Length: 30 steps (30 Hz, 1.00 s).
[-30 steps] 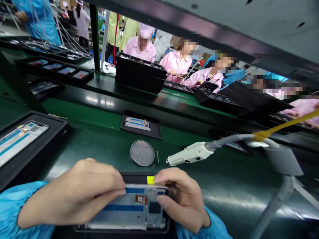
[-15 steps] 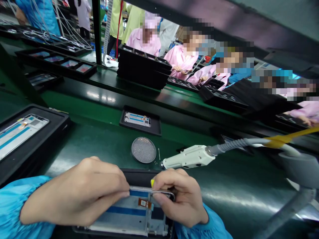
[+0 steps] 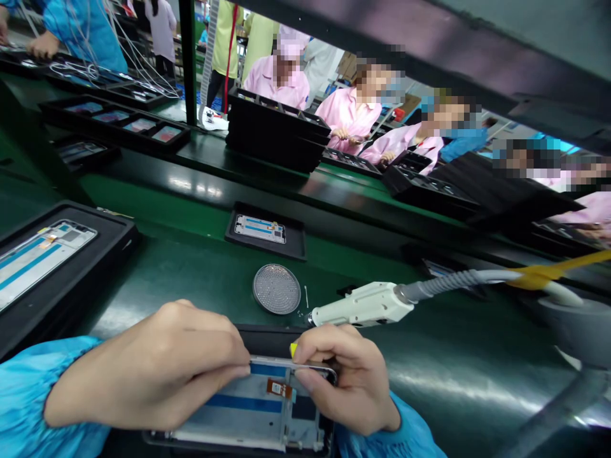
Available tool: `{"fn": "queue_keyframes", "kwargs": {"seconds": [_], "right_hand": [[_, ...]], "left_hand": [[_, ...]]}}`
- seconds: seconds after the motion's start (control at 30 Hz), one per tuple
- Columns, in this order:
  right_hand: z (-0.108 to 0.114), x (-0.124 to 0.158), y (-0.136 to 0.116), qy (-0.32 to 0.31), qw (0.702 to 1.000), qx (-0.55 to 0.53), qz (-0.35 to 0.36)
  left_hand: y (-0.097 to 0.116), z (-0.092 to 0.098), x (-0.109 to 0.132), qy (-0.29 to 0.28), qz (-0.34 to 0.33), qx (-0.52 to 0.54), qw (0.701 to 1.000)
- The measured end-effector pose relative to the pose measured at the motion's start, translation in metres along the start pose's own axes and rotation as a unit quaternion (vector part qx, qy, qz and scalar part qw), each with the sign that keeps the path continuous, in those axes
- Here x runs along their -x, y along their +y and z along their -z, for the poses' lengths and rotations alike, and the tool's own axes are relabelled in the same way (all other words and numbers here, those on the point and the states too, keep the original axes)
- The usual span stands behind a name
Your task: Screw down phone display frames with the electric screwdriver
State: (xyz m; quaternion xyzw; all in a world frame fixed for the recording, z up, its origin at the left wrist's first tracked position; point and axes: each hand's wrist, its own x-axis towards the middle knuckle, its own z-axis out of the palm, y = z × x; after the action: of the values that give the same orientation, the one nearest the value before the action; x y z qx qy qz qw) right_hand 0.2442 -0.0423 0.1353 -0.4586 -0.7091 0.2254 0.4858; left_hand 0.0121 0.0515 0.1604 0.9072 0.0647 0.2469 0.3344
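Factory floor stretches away beyond a long line, where co-workers in pink smocks [image 3: 348,114] sit past stacked black trays [image 3: 272,133]. Nearer lies a green bench [image 3: 191,273].

On this bench, a phone frame [image 3: 248,407] lies face up in a black tray [image 3: 267,332], directly under the fingers. Its near part runs out of view below them. Both hands grip its upper metal edge. The left hand [image 3: 143,366] comes in from a blue sleeve [image 3: 42,394], its fingers [image 3: 210,340] curled closed, with the tips pressing on the edge. The right hand [image 3: 344,381] is closed too, its thumb [image 3: 310,381] lying over the edge and its fingers bent around it. Between the two hands, just below the fingertips, an orange flex cable [image 3: 279,388] sits on the frame, and a yellow tab [image 3: 293,349] shows just above the right fingers.

Just past the right knuckles lies a white electric screwdriver [image 3: 360,305], its hose [image 3: 453,281] running off to the right. Ahead of the fingers sits a round mesh disc [image 3: 277,289], with a smaller tray [image 3: 296,245] beyond it. Well left of the left hand, another tray [image 3: 71,299] holds a second frame [image 3: 42,267].
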Motion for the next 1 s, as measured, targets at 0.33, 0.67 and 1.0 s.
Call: {"fn": "queue_keyframes", "kwargs": {"seconds": [0.33,0.67,1.0], "right_hand": [[-0.0047,-0.0006,0.0035,-0.043,0.999,-0.020,-0.002],[-0.0052,-0.0002,0.0066,-0.052,0.998,-0.029,0.001],[-0.0052,-0.0023,0.0047,-0.035,0.999,-0.019,0.010]], "left_hand": [[-0.0004,-0.0006,0.0006,-0.019,0.001,0.004,1.000],[-0.0010,-0.0004,0.0026,-0.029,0.006,0.014,0.999],[-0.0009,-0.0008,0.0020,-0.021,0.004,0.010,1.000]]}}
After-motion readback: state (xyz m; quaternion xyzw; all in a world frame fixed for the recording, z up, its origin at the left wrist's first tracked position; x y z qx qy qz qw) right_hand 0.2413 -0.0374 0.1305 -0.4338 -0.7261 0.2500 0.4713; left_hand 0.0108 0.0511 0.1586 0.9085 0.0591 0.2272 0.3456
